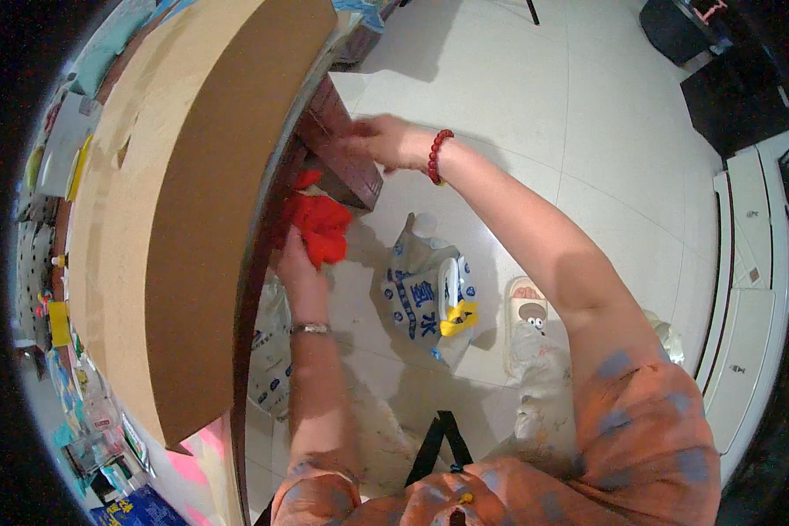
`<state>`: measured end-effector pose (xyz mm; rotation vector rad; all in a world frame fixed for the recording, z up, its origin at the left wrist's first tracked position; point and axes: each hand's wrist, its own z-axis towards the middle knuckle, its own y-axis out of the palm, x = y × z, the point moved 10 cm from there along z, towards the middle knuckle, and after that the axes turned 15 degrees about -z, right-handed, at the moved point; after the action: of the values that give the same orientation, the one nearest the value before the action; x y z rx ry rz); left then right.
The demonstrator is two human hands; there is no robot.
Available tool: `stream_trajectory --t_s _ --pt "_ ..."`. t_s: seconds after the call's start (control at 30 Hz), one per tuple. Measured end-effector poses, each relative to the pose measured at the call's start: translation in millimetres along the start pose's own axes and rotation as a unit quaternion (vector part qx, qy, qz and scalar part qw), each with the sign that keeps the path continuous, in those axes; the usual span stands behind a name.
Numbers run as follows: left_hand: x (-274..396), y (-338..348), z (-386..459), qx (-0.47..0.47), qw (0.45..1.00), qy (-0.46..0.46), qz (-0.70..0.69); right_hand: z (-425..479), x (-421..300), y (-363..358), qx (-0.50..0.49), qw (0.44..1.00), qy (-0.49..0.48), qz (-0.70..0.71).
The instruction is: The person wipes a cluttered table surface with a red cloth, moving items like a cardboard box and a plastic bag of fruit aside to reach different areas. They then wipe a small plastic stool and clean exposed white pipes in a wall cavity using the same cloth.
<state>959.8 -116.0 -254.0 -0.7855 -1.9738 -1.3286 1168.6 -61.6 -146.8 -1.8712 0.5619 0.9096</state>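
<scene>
My left hand [296, 253] grips a bunched red cloth [322, 227] at the opening under the table edge. A second bit of red shows just above it. At the outer end of a dark reddish-brown wooden drawer [342, 141], my right hand [388, 141] is blurred, its fingers at the drawer's upper edge; whether they close on it I cannot tell. The drawer juts out from under the tabletop, and its inside is mostly hidden. A plastic bag [414, 296] with blue print stands on the floor below, with a white and yellow packet [457, 299] in it.
A large cardboard box [197, 197] lies along the tabletop at left. Beneath the table, another printed plastic bag [269, 355] sits by my left forearm. My slippered foot [526, 306] is on the tiled floor. White drawers [749, 223] and a black bin [674, 29] stand at right.
</scene>
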Motion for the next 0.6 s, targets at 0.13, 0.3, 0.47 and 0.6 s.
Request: stream_trajectory --t_s 0.13,0.3,0.47,0.6 --pt "0 47 6 0.029 0.997 0.050 0.049 14 -21 -16 0.203 0.956 -0.206 0.045" --pt "-34 41 52 0.021 0.971 0.214 0.105 17 -5 -13 0.199 0.963 -0.179 0.013" --pt "-145 -28 98 -0.029 0.999 0.025 0.029 10 -9 -9 0.186 0.972 -0.144 -0.013" --pt "-158 -57 137 -0.303 0.916 0.031 0.260 21 -30 2 0.197 0.970 -0.136 -0.037"
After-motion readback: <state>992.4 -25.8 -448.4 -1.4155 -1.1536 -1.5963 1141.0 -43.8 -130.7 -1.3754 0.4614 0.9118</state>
